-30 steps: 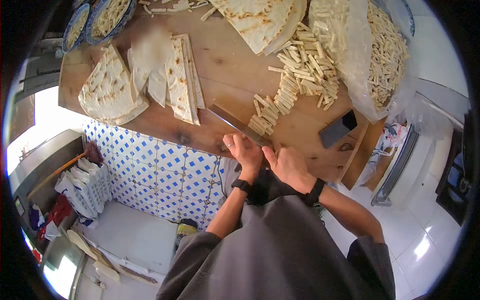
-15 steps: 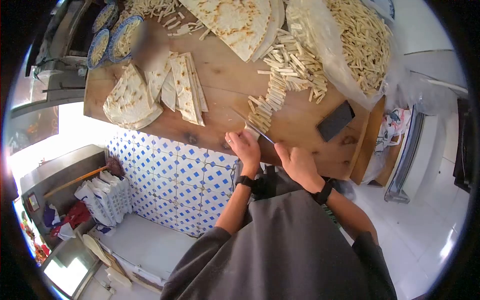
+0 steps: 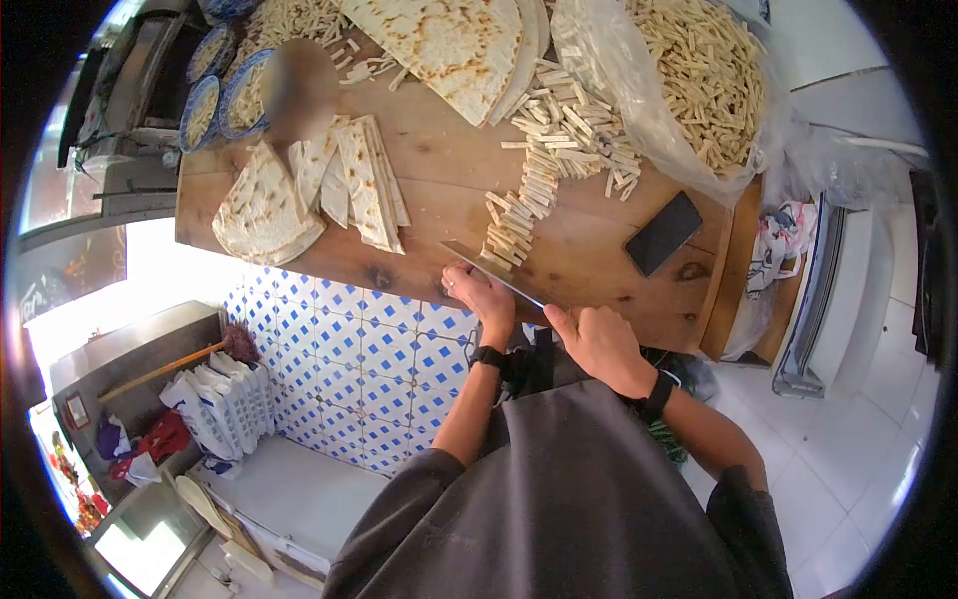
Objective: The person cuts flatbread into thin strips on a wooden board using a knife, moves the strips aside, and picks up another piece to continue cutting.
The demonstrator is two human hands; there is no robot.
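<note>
My right hand (image 3: 596, 339) grips the handle of a broad knife (image 3: 491, 270) whose blade lies across the near edge of the wooden board (image 3: 449, 190). My left hand (image 3: 481, 295) rests at the board's edge beside the blade, fingers curled over what it presses down; the piece under it is hidden. Just beyond the blade lies a row of cut flatbread strips (image 3: 514, 222). Further back sits a loose heap of strips (image 3: 574, 130).
Flatbread wedges (image 3: 261, 205) and narrower slices (image 3: 367, 185) lie at the board's left. A large flatbread (image 3: 449, 45) is at the back. A plastic bag of strips (image 3: 699, 80) is at the right, a black phone (image 3: 662, 233) near it. Blue-rimmed bowls (image 3: 225, 90) stand far left.
The view has shifted slightly. The knife blade has swung to lie flatter and further left along the board's edge, and the row of cut strips behind it has grown.
</note>
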